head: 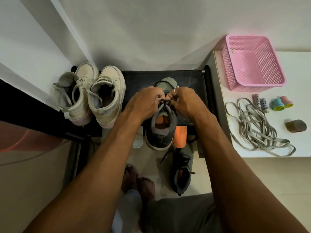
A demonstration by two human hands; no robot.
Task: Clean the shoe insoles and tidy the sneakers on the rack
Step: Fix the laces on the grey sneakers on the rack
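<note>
The lacing of one shoe is in hand. A grey sneaker (160,132) is stood on the black rack (188,78), heel toward the wearer of the camera. Its dark lace (164,102) is pinched at the shoe's twelve o'clock by both hands: the left hand (144,100) comes in from ten o'clock and the right hand (186,102) from two o'clock, each with fingers curled closed on the lace. Whether a knot is already formed cannot be told, as it is covered by the fingers.

An orange insole (162,121) is seen seated inside the shoe. A second orange insole (179,137) lies just beside the shoe at three o'clock. The white sneakers (90,95) are set as a pair at nine o'clock, and the second grey sneaker (182,172) is left on the floor at six o'clock.

By judgement, an even pull from both sides is called for next, so that the bow is tightened without the shoe being dragged toward the near edge — after that, the loose insole and the floor shoe remain to be dealt with.
</note>
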